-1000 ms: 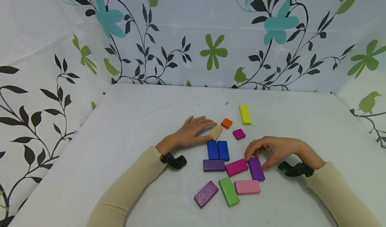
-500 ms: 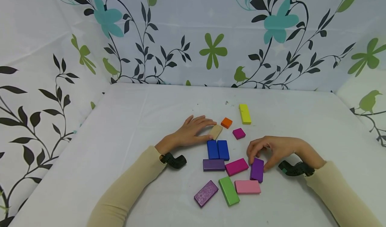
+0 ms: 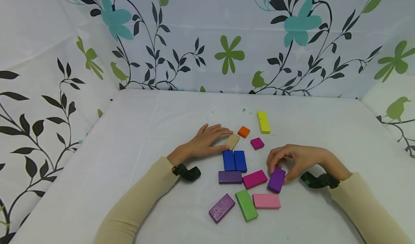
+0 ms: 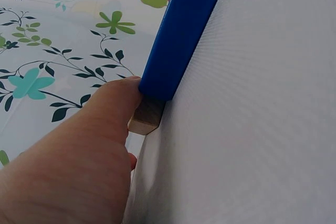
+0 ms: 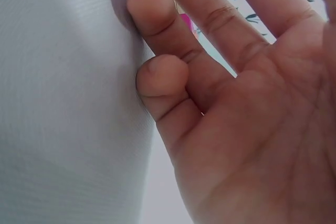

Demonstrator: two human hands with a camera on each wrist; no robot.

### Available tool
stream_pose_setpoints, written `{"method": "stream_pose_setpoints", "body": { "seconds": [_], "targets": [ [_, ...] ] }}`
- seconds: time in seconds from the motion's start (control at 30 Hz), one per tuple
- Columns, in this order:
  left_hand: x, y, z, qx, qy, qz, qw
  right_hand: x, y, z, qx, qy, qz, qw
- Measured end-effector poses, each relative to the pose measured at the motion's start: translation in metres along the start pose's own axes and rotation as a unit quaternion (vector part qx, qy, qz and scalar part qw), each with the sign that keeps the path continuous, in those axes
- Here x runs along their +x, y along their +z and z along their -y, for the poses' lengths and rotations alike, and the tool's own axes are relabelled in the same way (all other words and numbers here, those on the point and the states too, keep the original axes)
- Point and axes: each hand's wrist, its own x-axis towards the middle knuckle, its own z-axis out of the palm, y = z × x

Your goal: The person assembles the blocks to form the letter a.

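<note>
My left hand point(image 3: 207, 143) lies at the tan block point(image 3: 232, 142), thumb at its near end and fingertips at its far end. Two blue blocks point(image 3: 235, 161) stand side by side just below; in the left wrist view one blue block point(image 4: 184, 35) rises beside the thumb over the wooden block point(image 4: 147, 116). My right hand point(image 3: 296, 161) pinches the purple block point(image 3: 276, 180) between thumb and fingers, and the block leans to the right at its top. To its left lies a magenta block point(image 3: 254, 179). In the right wrist view the palm point(image 5: 252, 129) shows with curled fingers; the purple block is hidden there.
Nearer me lie a pink block point(image 3: 266, 201), a green block point(image 3: 246, 205) and a glittery purple block point(image 3: 222, 208). A dark purple block point(image 3: 230, 177) touches the blue pair. Farther back are orange point(image 3: 244, 132), small magenta point(image 3: 257, 143) and yellow point(image 3: 264, 122) blocks.
The purple block first swung more upright and then tilted to the right in my right hand, which shifted slightly right. My left hand stayed at the tan block.
</note>
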Motion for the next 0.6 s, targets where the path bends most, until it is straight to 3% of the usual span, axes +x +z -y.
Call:
{"method": "stream_pose_setpoints", "body": {
  "seconds": [0.43, 0.6],
  "targets": [
    [-0.0025, 0.0001, 0.0001, 0.001, -0.006, 0.002, 1.0, 0.0, -0.0022, -0.0025, -0.009, 0.027, -0.029, 0.9992],
    [-0.0011, 0.0005, 0.0002, 0.005, 0.0, 0.0, 1.0, -0.0023, -0.0048, -0.0037, -0.021, 0.01, -0.034, 0.9992]
  ]
}}
